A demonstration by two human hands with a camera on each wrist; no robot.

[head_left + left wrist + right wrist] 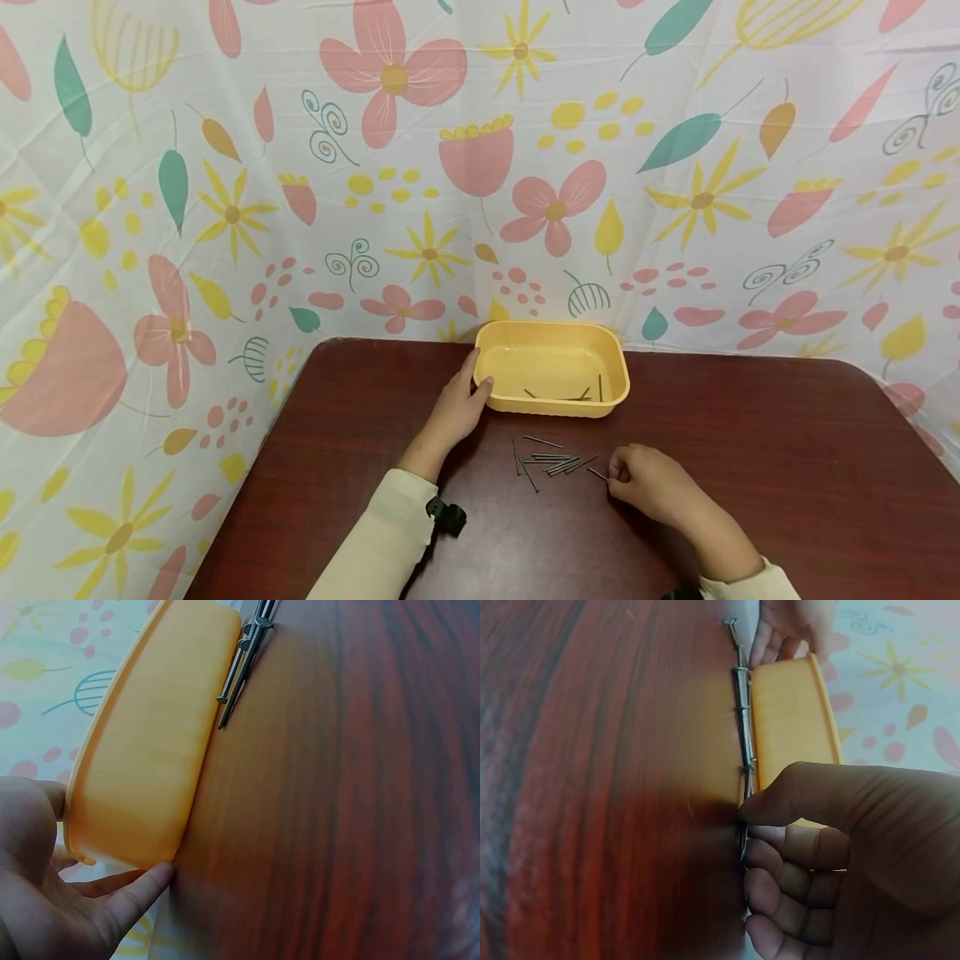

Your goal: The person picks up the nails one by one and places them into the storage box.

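Clock as in head view, 12 = away from the person. Dark red-brown surface carries it all. Yellow bin near its 12 edge, long axis 9–3, a few nails inside. Left hand at the bin's 9 end, thumb and fingers gripping the corner there. Right hand at the bin's 5, apart from it, thumb and index pinching one nail; other fingers curled in. So left is nearer the bin, right nearer the loose nails: loose heap just off the bin's 6 side, at the right fingers' 9 to 10, mostly lying 9–3, a few skewed. Held nail: axis 10–4, free end at 10, toward the heap. Key relation: bin at 11 from that pinch, past the near wall. Can't tell if the held nail is off the surface.
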